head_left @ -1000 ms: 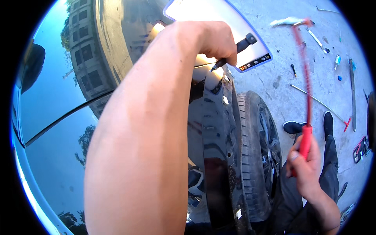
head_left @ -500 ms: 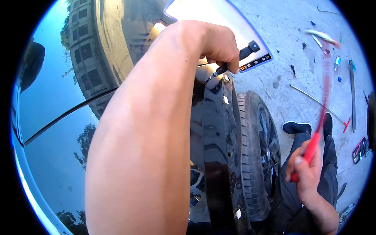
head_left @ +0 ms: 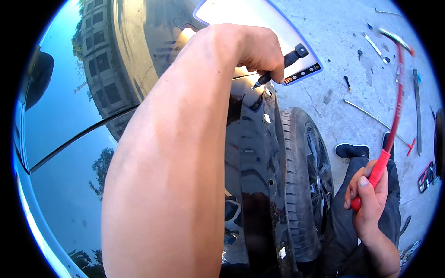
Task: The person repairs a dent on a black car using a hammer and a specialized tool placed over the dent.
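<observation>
One black rod-like tool (head_left: 293, 58) is grasped by the left hand (head_left: 262, 50) at upper centre, its tip angled toward a glossy dark car panel (head_left: 252, 162); whether they touch I cannot tell. At lower right, the right hand (head_left: 369, 194) clenches a red hammer (head_left: 395, 123), its head at upper right. A lit board (head_left: 250, 13) glows at the top of the frame.

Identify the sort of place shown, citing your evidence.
Probably an outdoor car-repair spot: a glossy car with a building reflected in it, a wheel, and tools including a T-handled rod lying on the ground.
</observation>
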A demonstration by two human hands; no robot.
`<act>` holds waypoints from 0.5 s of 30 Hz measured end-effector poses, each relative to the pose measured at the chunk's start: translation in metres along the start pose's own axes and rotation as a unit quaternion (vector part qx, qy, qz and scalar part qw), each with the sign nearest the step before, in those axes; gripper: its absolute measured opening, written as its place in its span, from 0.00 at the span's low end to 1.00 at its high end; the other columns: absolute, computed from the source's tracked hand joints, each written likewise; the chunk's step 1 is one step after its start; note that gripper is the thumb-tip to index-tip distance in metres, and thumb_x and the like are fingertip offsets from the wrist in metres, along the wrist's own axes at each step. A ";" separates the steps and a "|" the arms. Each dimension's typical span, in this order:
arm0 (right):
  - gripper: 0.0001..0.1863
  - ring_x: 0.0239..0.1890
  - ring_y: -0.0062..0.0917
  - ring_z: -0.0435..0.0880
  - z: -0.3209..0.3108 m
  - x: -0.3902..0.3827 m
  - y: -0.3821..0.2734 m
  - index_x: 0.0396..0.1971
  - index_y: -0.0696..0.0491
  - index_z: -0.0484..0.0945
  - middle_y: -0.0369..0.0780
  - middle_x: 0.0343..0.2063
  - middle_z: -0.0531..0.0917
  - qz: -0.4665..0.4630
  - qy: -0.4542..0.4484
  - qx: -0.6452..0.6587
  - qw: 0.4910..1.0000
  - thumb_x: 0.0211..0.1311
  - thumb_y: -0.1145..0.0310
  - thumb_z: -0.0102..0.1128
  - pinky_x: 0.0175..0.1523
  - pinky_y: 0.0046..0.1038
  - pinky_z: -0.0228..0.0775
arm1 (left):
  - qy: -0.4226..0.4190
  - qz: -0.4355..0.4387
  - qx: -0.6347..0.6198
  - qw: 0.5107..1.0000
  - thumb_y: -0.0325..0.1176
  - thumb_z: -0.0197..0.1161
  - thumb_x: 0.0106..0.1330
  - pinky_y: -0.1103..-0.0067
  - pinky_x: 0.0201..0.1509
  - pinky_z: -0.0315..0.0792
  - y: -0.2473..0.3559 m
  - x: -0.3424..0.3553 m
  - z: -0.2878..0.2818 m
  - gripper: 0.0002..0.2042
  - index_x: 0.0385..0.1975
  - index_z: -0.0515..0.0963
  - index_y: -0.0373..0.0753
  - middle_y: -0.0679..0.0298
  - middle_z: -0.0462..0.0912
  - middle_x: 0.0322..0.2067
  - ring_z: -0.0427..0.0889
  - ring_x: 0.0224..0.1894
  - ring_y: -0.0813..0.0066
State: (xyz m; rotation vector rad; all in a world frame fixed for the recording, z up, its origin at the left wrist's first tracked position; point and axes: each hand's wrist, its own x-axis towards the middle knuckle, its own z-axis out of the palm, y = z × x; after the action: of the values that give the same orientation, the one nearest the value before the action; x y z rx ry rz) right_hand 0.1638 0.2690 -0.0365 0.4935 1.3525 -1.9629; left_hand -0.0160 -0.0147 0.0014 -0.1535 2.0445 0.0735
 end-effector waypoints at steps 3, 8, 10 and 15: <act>0.12 0.16 0.16 0.68 0.007 -0.005 0.007 0.43 0.53 0.61 0.38 0.24 0.72 0.030 -0.012 -0.015 0.999 0.65 0.70 0.52 0.19 0.18 0.64 | 0.007 0.017 0.012 1.000 0.39 0.69 0.49 0.70 0.31 0.62 0.001 -0.002 0.002 0.12 0.25 0.83 0.37 0.64 0.75 0.18 0.69 0.22 0.70; 0.12 0.16 0.16 0.68 0.001 0.001 -0.001 0.44 0.53 0.61 0.37 0.25 0.71 0.005 -0.023 -0.029 0.999 0.65 0.70 0.51 0.20 0.19 0.66 | 0.026 0.034 0.000 0.999 0.39 0.69 0.50 0.70 0.32 0.63 0.002 0.002 0.001 0.11 0.26 0.84 0.37 0.63 0.76 0.18 0.71 0.23 0.71; 0.11 0.16 0.15 0.68 0.006 0.000 0.004 0.43 0.53 0.62 0.36 0.24 0.71 -0.020 0.009 0.037 0.999 0.65 0.70 0.52 0.20 0.18 0.65 | 0.025 0.035 0.006 0.999 0.40 0.69 0.51 0.70 0.32 0.64 0.003 0.004 0.002 0.12 0.27 0.84 0.37 0.63 0.77 0.19 0.71 0.23 0.71; 0.11 0.16 0.15 0.69 -0.003 -0.004 0.004 0.42 0.54 0.63 0.35 0.23 0.70 0.064 -0.043 -0.050 0.996 0.64 0.70 0.53 0.19 0.18 0.64 | 0.021 0.048 0.020 0.998 0.40 0.69 0.52 0.70 0.34 0.67 0.005 0.005 0.007 0.14 0.31 0.84 0.35 0.62 0.78 0.20 0.73 0.25 0.70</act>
State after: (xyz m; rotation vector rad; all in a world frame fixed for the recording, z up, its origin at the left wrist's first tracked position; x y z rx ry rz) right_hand 0.1693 0.2722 -0.0380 0.4317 1.3256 -1.7831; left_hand -0.0130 -0.0095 -0.0065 -0.0319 2.0927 0.0897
